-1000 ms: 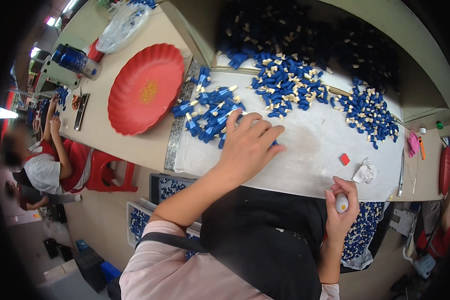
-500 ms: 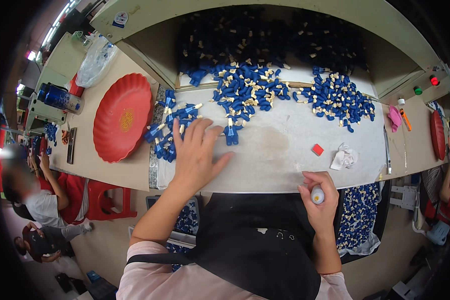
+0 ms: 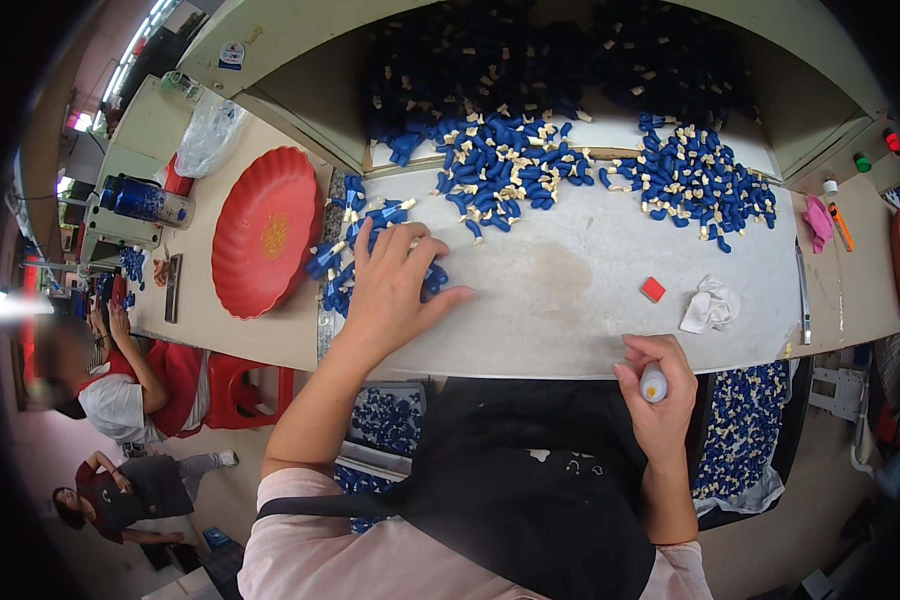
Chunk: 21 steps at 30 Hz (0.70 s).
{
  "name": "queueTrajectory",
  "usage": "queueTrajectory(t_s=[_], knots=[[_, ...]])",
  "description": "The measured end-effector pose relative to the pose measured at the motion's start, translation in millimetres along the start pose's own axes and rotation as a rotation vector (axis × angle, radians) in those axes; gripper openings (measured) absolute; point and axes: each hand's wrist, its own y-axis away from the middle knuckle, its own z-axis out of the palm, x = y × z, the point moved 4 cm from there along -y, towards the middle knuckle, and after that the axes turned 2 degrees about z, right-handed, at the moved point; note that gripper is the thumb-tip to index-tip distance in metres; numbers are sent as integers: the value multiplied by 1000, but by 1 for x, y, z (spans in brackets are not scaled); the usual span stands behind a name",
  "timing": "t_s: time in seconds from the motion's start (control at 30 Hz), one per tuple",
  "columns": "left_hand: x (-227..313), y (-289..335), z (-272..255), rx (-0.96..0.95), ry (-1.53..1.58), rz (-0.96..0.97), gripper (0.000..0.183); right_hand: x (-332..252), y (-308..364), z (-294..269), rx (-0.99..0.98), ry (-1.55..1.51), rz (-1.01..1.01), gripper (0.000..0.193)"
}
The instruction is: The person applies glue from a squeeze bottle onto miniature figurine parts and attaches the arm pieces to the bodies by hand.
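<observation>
While the left hand (image 3: 390, 300) reaches over its far left part and the right hand (image 3: 670, 408) is at its near edge, a pale sheet (image 3: 530, 335) covers the worktop. To the right of the right hand, lower than the worktop, a lined crate (image 3: 796, 425) holds many small blue-and-cream parts. Left of the left hand lies a red scalloped bowl (image 3: 260, 190). One heap of parts (image 3: 515, 170) spreads ahead and right of the left hand; a second heap (image 3: 705, 180) lies ahead of the right. Beneath and beside the left hand's spread fingers are blue pieces (image 3: 330, 262), though its palm side is hidden. Ahead and right of the right hand sits a crumpled white tissue (image 3: 710, 305). The right hand curls around a small pale bottle (image 3: 654, 384). Ahead of that hand, near the tissue, lies a red block (image 3: 652, 289).
</observation>
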Motion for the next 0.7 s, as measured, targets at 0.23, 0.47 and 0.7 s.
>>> queueTrajectory(t_s=[0.23, 0.47, 0.7], knots=[[6, -102, -1, 268, -15, 237, 20, 2, 1, -6, 5, 16, 12, 27], [16, -201, 61, 96, -144, 362, 18, 2, 6, -14, 36, 32, 28, 27], [29, -193, 30, 158, 4, 319, 25, 10, 5, -22, 42, 10, 84, 37]])
